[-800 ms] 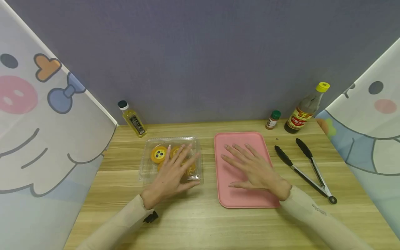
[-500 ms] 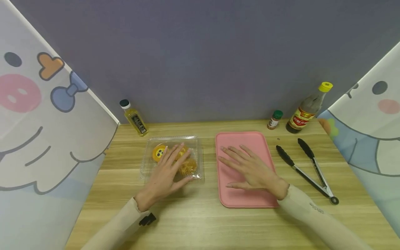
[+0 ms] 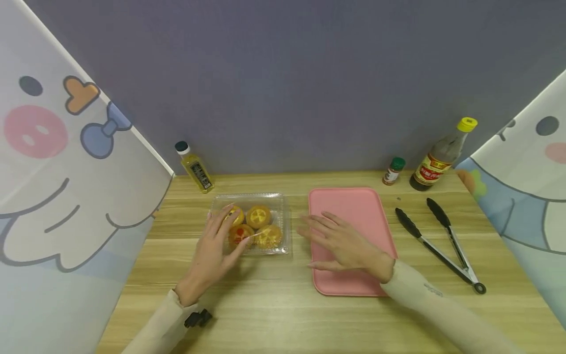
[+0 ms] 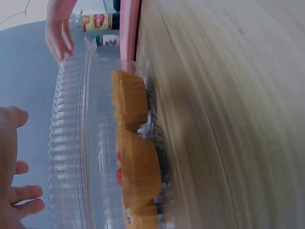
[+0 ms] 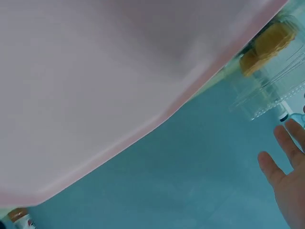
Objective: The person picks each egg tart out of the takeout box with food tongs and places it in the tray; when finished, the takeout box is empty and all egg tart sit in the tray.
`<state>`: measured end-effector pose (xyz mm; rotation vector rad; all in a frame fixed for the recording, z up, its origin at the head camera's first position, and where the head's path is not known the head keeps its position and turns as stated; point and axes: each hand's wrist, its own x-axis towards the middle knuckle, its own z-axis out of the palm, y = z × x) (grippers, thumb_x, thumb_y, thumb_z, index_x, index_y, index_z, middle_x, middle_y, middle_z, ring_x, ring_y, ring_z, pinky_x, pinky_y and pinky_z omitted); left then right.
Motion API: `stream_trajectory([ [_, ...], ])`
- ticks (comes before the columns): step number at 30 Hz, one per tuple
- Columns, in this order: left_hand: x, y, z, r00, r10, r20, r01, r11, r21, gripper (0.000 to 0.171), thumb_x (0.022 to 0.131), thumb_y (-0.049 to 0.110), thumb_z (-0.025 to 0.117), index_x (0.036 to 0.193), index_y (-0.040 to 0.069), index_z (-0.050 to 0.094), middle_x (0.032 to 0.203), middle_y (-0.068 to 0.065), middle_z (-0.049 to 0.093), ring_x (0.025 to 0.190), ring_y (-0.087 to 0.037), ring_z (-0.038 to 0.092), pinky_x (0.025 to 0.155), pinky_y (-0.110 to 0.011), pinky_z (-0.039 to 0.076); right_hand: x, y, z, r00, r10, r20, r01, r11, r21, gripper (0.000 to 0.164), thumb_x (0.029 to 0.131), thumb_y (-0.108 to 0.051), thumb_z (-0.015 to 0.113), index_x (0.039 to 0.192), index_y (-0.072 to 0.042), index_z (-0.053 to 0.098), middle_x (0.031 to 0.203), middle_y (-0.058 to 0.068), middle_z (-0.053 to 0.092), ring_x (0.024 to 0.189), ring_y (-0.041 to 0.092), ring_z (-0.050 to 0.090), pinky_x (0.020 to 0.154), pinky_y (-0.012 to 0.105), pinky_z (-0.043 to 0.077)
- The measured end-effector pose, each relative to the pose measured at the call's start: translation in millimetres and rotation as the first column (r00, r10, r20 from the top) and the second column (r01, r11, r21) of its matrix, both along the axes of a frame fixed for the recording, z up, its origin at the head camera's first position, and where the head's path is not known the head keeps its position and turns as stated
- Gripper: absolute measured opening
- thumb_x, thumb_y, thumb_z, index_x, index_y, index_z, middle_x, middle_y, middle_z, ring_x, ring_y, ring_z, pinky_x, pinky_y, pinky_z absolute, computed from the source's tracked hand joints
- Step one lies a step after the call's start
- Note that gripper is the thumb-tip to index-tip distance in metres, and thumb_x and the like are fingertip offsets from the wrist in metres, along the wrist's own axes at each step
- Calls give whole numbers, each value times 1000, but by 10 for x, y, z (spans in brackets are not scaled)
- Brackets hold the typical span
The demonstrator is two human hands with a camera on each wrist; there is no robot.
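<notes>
A clear plastic clamshell box (image 3: 284, 221) holds several round golden pastries (image 3: 258, 216); one has a red spot on top. My left hand (image 3: 211, 253) hovers over the box's left side with its fingers spread. In the left wrist view, a gap shows between the left hand's fingers (image 4: 26, 193) and the lid. My right hand (image 3: 342, 246) is held above the left half of a pink tray (image 3: 362, 285), fingers extended and holding nothing. Its fingertips reach past the tray's left rim towards the box. From the right wrist, that hand (image 5: 293, 176) appears apart from the tray.
Tongs (image 3: 442, 250) with black tips lie spread to the right of the tray. Along the back wall stand an oil bottle (image 3: 197, 169) at left, a small green-capped jar (image 3: 393, 172) and a yellow-capped sauce bottle (image 3: 435, 164) at right. Printed panels flank the wooden table (image 3: 274, 319).
My left hand has drawn left and towards me, uncovering more of the pastries. My right hand has shifted left across the tray. The head view has turned slightly; the objects stay put.
</notes>
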<state>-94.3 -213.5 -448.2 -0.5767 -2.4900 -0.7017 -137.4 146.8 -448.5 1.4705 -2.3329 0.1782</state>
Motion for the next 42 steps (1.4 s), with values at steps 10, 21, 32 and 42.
stream_trajectory([
  [10,107,-245,-16,959,146,242,-198,959,205,72,97,30,74,158,7,42,164,-20,40,151,-43,36,122,-69,28,36,-229,-51,998,66,19,-65,996,-66,67,108,-61,37,148,-11,56,149,12,60,136,26,59,114,47,50],
  [21,157,-461,-94,916,151,372,-281,904,324,48,113,20,41,158,2,40,160,-22,45,132,-45,57,99,-58,56,43,-448,-57,996,84,-17,-85,990,-108,40,98,-40,69,125,-10,67,117,2,70,101,14,68,86,27,61],
  [32,211,-580,-120,845,92,526,-305,893,332,56,98,-5,40,154,-4,43,145,-31,55,112,-46,66,79,-22,58,57,-619,-78,983,157,-92,-167,980,-111,10,97,-18,70,106,-14,71,100,-4,69,86,9,66,73,20,58],
  [42,304,-577,-168,813,63,578,-319,880,352,65,96,-6,53,158,4,40,139,-27,55,106,-35,66,75,-25,60,89,-728,-93,949,146,-281,-155,988,-9,13,98,-12,61,103,-14,73,98,-5,74,85,8,68,69,19,58],
])
